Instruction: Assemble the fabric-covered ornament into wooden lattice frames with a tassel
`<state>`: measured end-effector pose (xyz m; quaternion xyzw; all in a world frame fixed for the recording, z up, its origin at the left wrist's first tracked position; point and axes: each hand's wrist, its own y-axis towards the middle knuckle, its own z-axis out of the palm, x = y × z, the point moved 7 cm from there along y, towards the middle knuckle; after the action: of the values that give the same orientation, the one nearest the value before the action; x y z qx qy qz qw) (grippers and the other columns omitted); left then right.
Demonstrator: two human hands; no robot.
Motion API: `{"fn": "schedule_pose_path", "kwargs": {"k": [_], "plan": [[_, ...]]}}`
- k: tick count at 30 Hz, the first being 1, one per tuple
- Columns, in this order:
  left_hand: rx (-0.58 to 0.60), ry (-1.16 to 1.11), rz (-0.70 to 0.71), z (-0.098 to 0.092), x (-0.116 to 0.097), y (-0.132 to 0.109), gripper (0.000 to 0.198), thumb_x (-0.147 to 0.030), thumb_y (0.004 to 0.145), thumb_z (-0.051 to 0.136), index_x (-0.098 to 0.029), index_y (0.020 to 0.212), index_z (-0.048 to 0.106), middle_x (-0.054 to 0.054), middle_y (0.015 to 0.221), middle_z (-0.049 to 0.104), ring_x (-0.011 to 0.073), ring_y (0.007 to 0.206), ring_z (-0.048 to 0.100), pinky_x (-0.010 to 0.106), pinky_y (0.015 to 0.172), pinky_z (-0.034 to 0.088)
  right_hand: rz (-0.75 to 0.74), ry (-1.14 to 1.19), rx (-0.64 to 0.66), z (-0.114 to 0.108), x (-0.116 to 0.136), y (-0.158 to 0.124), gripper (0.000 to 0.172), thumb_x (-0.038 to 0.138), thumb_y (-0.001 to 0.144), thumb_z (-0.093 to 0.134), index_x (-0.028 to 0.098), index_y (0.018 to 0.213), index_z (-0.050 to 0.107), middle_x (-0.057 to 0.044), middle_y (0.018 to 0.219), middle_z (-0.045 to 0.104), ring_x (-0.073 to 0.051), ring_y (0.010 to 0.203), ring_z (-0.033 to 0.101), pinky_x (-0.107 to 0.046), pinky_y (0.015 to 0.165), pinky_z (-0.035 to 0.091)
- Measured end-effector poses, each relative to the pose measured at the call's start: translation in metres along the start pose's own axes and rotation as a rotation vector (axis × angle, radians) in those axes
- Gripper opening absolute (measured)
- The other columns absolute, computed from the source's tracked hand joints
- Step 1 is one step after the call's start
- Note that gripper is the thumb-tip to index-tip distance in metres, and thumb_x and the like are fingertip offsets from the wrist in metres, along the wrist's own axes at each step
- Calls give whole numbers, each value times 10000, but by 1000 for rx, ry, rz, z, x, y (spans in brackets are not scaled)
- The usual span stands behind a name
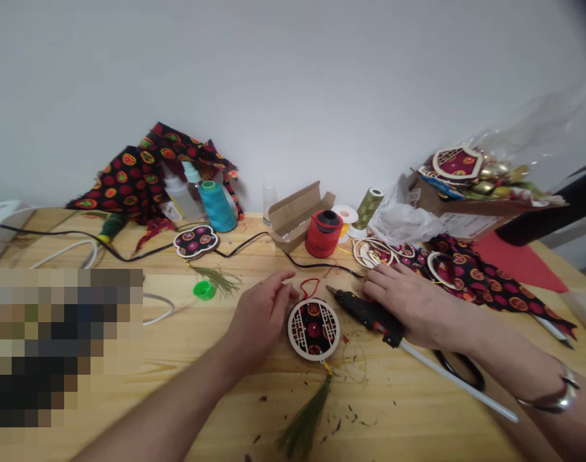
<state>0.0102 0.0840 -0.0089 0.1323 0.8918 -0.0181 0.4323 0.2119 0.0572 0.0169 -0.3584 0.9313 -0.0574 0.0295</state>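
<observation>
A round wooden-framed ornament (313,329) with patterned fabric, a red loop at its top and a green tassel (306,417) lies on the table between my hands. My left hand (264,312) rests at its left edge, fingers slightly curved and apart, holding nothing visible. My right hand (401,298) lies to the right, over the back of a black glue gun (370,314); its fingertips reach past the gun near a black cord, and whether they grip anything is unclear. The gun's nozzle points toward the ornament's top, and a white glue stick extends from its rear.
Behind stand a red thread spool (323,234), an open cardboard box (295,218) and a blue spool (218,206). A flower-shaped ornament (195,242) and green cap (204,290) lie left. Patterned fabric (504,276) and a filled carton (470,221) are right.
</observation>
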Motion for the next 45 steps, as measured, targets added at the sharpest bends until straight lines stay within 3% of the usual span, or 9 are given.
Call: {"fn": "schedule_pose_path", "kwargs": {"k": [7, 16, 20, 24, 29, 32, 37, 41, 45], "plan": [[15, -7, -7, 1, 1, -1, 314, -265, 928, 380, -162, 1161, 563, 27, 900, 746, 179, 856, 665, 328, 813, 466, -6, -6, -11, -1, -1, -1, 435, 101, 655, 567, 139, 1087, 611, -143, 1055, 616, -293, 992, 535, -467, 883, 405], [20, 1, -10, 2, -1, -1, 325, -281, 921, 397, -152, 1172, 560, 46, 926, 746, 201, 884, 662, 342, 819, 466, 35, 66, 34, -2, -8, -12, 603, 27, 667, 516, 141, 1258, 525, -151, 1268, 550, -294, 1173, 499, -466, 995, 416], [18, -53, 8, 0, -5, -2, 355, -340, 904, 461, -169, 1204, 540, 43, 929, 745, 203, 864, 671, 334, 783, 478, 109, 171, -163, -23, 14, -14, 490, 125, 806, 526, 190, 1288, 475, -119, 1256, 558, -257, 1142, 527, -434, 970, 460], [-13, -36, 4, -4, -5, -2, 348, -327, 919, 415, -163, 1199, 541, 41, 916, 748, 210, 884, 666, 348, 804, 464, 236, 357, -394, -21, 55, -13, 295, 236, 890, 530, 203, 1180, 492, -84, 1064, 643, -207, 945, 617, -342, 776, 559], [-39, 16, -69, -9, -2, 0, 358, -322, 918, 386, -156, 1184, 558, 42, 888, 749, 223, 856, 661, 361, 788, 456, 307, 146, -578, -10, 73, -28, 244, 180, 902, 456, 127, 1131, 520, -148, 1017, 664, -261, 909, 625, -412, 751, 568], [-33, 23, -73, -9, -2, -1, 368, -325, 916, 380, -159, 1192, 558, 45, 896, 748, 231, 864, 658, 371, 791, 454, 335, -48, -516, -11, 50, -40, 343, 76, 864, 400, 105, 1172, 549, -173, 1104, 649, -287, 981, 601, -439, 793, 548], [-30, 34, -87, -9, -3, -3, 376, -317, 910, 379, -147, 1193, 559, 71, 927, 744, 254, 881, 654, 402, 793, 456, 180, -251, -252, -8, 17, -31, 437, 14, 825, 344, 104, 1157, 613, -180, 1136, 662, -306, 927, 614, -451, 694, 551], [-33, 14, -97, -10, -2, -1, 370, -307, 919, 377, -145, 1198, 556, 60, 883, 748, 246, 864, 655, 409, 809, 456, 127, -213, -132, 1, 12, -20, 397, 37, 841, 403, 149, 1143, 634, -142, 1132, 665, -284, 920, 622, -425, 696, 545], [-27, 20, -71, -8, -2, -1, 346, -287, 929, 384, -145, 1181, 574, 74, 922, 742, 233, 875, 650, 401, 814, 466, 133, -210, -117, 6, 15, -20, 412, 4, 799, 462, 168, 1138, 629, -127, 1102, 661, -277, 946, 618, -410, 734, 534]]}}
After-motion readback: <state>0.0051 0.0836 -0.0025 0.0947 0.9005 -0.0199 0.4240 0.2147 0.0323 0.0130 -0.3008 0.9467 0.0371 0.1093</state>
